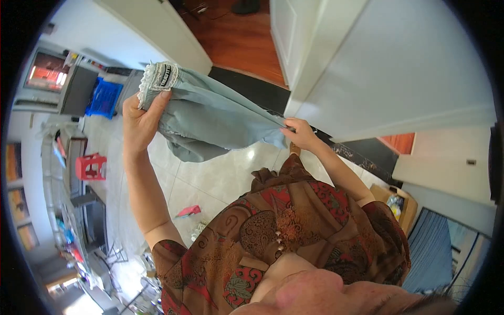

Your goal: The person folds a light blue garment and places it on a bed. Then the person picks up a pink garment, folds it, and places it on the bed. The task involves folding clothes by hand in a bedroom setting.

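A pale blue-grey garment (pixel 210 113) is stretched sideways between my hands, above the floor. White lace and a dark label patch mark its gathered end at the upper left. My left hand (pixel 142 118) is closed on that end, thumb on the front and fingers hidden behind the cloth. At the narrower far end, my right hand (pixel 300 133) pinches the cloth between thumb and fingers. Below, between the hands, the middle of the garment sags in loose folds. Whether it is trousers or a skirt, I cannot tell.
A white door (pixel 399 68) stands close on the right, beside a doorway to a wooden floor (pixel 236 39). On the left are a red stool (pixel 91 167) and a blue crate (pixel 104 97). A pink item (pixel 189 211) lies on the tiles. A cardboard box (pixel 401 207) sits at right.
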A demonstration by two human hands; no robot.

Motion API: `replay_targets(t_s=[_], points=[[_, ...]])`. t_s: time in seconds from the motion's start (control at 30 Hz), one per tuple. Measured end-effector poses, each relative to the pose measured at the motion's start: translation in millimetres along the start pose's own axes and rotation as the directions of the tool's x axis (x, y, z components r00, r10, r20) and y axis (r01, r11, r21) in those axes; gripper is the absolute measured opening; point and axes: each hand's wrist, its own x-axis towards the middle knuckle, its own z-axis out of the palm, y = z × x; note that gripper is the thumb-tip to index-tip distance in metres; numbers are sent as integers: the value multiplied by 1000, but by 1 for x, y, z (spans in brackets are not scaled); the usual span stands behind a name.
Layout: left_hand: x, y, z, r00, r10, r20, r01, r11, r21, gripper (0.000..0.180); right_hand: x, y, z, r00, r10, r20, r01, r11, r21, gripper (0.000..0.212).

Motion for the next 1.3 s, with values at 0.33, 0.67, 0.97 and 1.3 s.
replay_targets(t_s=[0.33, 0.67, 0.97, 1.3], points=[[6, 21, 68, 984, 143, 102, -135, 987, -87, 11, -116, -6, -38, 928, 181, -326, -148, 981, 124, 24], [-7, 119, 182, 972, 235, 20, -234, 971, -43, 6, -229, 14, -136, 930, 111, -350, -80, 992, 101, 34], [-36, 199, 267, 856, 516, 44, -517, 855, 37, 10, -318, 92, -176, 862, 116, -493, -163, 985, -54, 20], [-15, 192, 225, 767, 527, -365, -605, 784, -140, 49, -356, 137, -184, 679, 41, -733, -322, 914, -248, 22]])
